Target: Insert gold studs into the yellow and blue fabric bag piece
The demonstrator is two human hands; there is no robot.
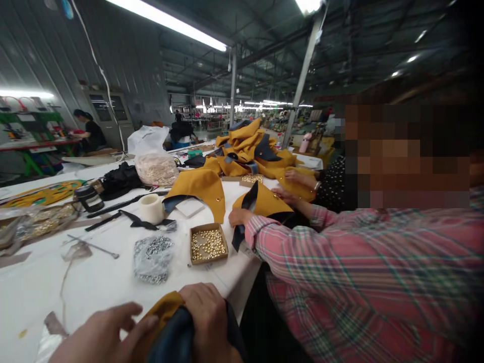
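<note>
My right hand [206, 315] is closed over a cloth piece [168, 307], mustard yellow on one face and dark blue on the other, at the front edge of the table. My left hand [104, 333] is just left of the cloth, thumb and forefinger apart, with the thumb tip lying against its yellow side. The lower part of the cloth runs out of view. Beyond my hands stand a small cardboard box [192, 252] of gold-coloured metal eyelets and a clear bag [153, 257] of silver-coloured ones.
To my right, a co-worker in a plaid sleeve [302, 252] handles a similar yellow piece [264, 201]. A tape roll [151, 208], a black-lidded jar [88, 199] and thin metal rods [98, 248] lie on the white table [34, 287]. Behind is a heap of yellow and blue cloth [245, 138].
</note>
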